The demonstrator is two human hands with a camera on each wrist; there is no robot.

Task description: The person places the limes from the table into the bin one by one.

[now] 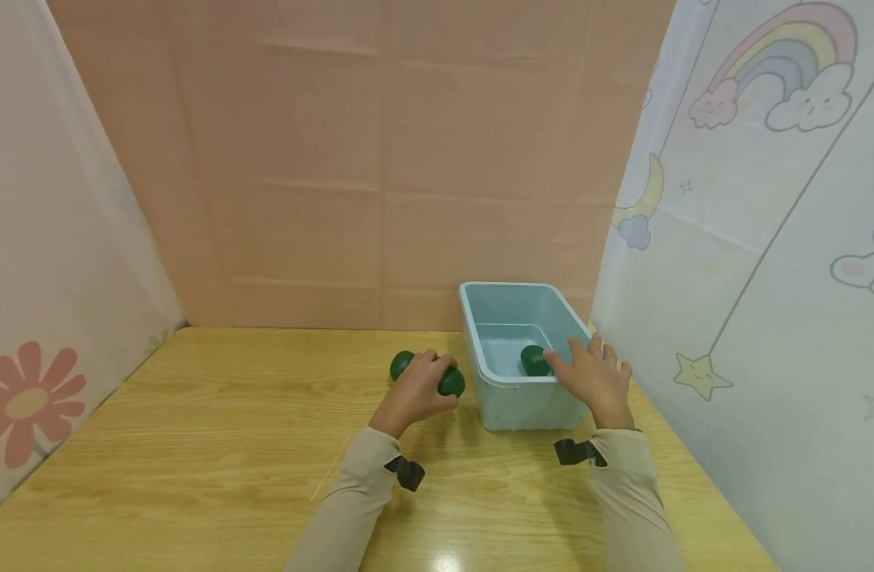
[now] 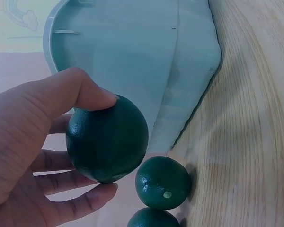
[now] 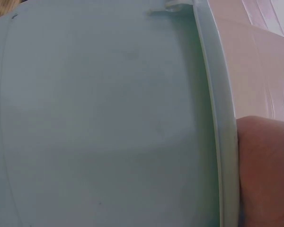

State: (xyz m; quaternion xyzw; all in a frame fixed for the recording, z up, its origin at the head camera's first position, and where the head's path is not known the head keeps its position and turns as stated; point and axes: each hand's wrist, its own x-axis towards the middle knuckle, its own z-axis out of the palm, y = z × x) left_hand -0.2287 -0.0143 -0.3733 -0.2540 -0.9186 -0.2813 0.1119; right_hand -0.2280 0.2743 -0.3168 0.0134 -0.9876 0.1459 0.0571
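Observation:
My left hand (image 1: 414, 396) grips a dark green round fruit (image 1: 451, 383) above the table, just left of a pale blue bin (image 1: 530, 407). Up close in the left wrist view, the thumb and fingers curl round this smooth fruit (image 2: 109, 142). Two more green fruits, one with a pale stem spot (image 2: 163, 183), lie behind it on the table. At the bin's front right rim is my right hand (image 1: 600, 383), fingers spread and thumb pointing inward near a green fruit (image 1: 533, 361) in the bin. The right wrist view shows mostly bin wall (image 3: 104, 113); the fingers are hidden there.
The bin stands on a wooden table (image 1: 230, 445), close to the pink back sheet (image 1: 301, 199) and the patterned right-hand sheet (image 1: 766, 318). Another patterned sheet (image 1: 65, 238) hangs at the left.

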